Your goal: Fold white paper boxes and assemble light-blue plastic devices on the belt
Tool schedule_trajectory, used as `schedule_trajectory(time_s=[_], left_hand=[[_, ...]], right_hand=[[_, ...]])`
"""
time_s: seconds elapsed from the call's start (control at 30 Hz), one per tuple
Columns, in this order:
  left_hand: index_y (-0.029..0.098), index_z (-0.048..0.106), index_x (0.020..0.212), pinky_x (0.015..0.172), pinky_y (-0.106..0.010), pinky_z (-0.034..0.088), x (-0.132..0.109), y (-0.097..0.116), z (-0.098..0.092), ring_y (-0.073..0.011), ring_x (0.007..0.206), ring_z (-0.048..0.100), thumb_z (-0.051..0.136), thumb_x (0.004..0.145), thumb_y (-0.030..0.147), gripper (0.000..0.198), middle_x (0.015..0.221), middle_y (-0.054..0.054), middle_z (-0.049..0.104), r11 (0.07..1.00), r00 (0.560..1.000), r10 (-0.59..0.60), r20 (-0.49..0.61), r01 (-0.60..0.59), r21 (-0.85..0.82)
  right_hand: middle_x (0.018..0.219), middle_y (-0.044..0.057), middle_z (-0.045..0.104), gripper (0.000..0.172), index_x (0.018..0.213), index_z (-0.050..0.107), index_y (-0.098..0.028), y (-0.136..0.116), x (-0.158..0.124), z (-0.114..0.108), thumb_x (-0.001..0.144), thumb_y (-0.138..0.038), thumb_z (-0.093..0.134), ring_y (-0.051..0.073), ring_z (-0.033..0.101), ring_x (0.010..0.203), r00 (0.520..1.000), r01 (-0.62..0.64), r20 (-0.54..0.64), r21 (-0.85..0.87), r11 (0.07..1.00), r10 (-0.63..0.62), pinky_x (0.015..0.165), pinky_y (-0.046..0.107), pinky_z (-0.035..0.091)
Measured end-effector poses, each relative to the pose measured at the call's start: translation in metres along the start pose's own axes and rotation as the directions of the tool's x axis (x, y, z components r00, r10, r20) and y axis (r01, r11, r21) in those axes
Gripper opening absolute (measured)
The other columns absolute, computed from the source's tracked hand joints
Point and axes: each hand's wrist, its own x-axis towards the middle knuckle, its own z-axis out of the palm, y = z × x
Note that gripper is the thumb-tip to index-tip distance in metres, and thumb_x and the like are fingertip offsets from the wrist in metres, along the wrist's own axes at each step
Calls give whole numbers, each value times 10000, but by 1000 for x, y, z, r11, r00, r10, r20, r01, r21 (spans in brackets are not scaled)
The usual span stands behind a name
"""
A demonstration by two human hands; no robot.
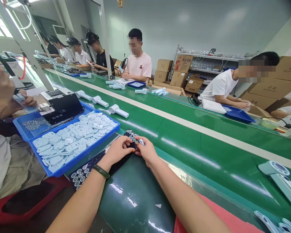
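Both my hands meet over the near edge of the green work surface. My left hand, with a dark bangle at the wrist, pinches a black sheet dotted with rows of round silver-rimmed stickers. Close beside it, my right hand has its fingers closed at the sheet's right edge, around a small whitish piece whose shape is mostly hidden. Another sticker sheet lies under my left forearm. Left of my hands, a blue tray holds a heap of pale flat oval parts.
Pale handheld devices lie on the green conveyor ahead. A light-green device lies at the right. A person sits close at the left, beside a second blue tray. Several people work across the line.
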Motion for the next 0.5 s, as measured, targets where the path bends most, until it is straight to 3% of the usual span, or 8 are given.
schedule_trajectory(time_s=[0.27, 0.5], left_hand=[[205, 621, 828, 689, -305, 462, -2, 2, 3, -170, 718, 566, 749, 663, 318, 238, 773, 6, 631, 996, 1000, -1, 17, 2, -85], [184, 652, 711, 594, -287, 436, -3, 5, 6, -169, 625, 570, 722, 739, 412, 240, 677, -17, 658, 988, 997, -72, 8, 72, -136]], right_hand=[[822, -25, 643, 327, 1133, 697, -250, 1, -7, -3, 819, -180, 638, 77, 576, 651, 997, -34, 75, 152, 988, 23, 678, 228, 553], [910, -7, 628, 291, 1109, 699, -225, 7, -5, 3, 847, -168, 587, 73, 559, 661, 999, 34, -8, 152, 988, -34, 668, 230, 556]])
